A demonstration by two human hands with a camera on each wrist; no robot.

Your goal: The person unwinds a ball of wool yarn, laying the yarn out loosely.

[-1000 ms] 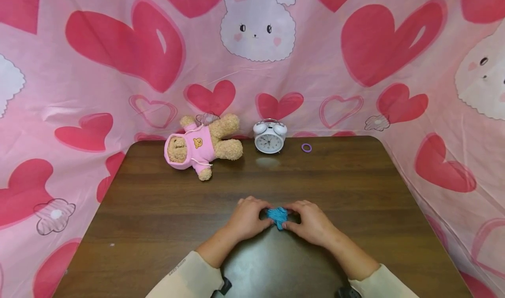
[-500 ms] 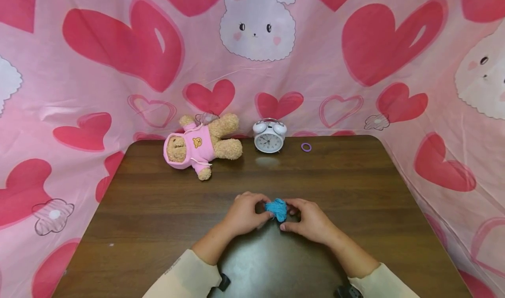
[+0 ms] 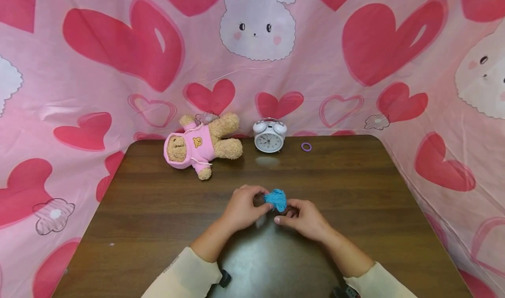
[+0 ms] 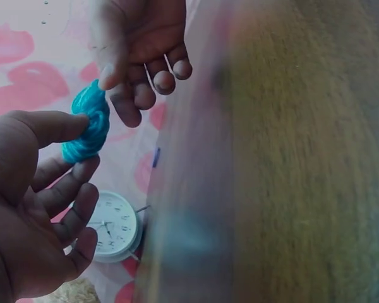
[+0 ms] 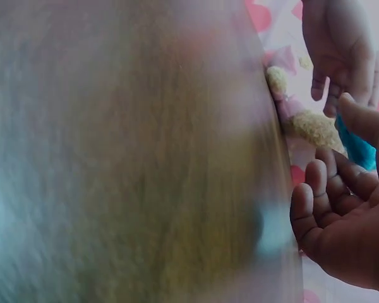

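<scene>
A small bundle of blue yarn [image 3: 277, 200] is held up over the table. My left hand [image 3: 241, 207] pinches it between thumb and fingers, as the left wrist view shows at the yarn [image 4: 88, 134]; the other fingers curve loosely below. Just to the right, my right hand [image 3: 309, 220] has its thumb and fingers apart and loosely bent, the fingertips close to the bundle's edge. In the right wrist view the right hand [image 5: 350, 230] is spread with nothing gripped, and part of the yarn [image 5: 359, 146] shows behind its thumb.
At the back of the brown table [image 3: 158, 228], a teddy bear [image 3: 201, 144] in a pink hoodie lies on its back. Beside it stands a white alarm clock [image 3: 269, 138], then a purple ring [image 3: 306, 147]. A pink heart-patterned cloth [image 3: 315, 39] hangs behind.
My left hand has moved the yarn slightly away from me, turning it. The right hand's thumb and fingers, earlier at the yarn, have come off it. The bear, clock and ring stay put.
</scene>
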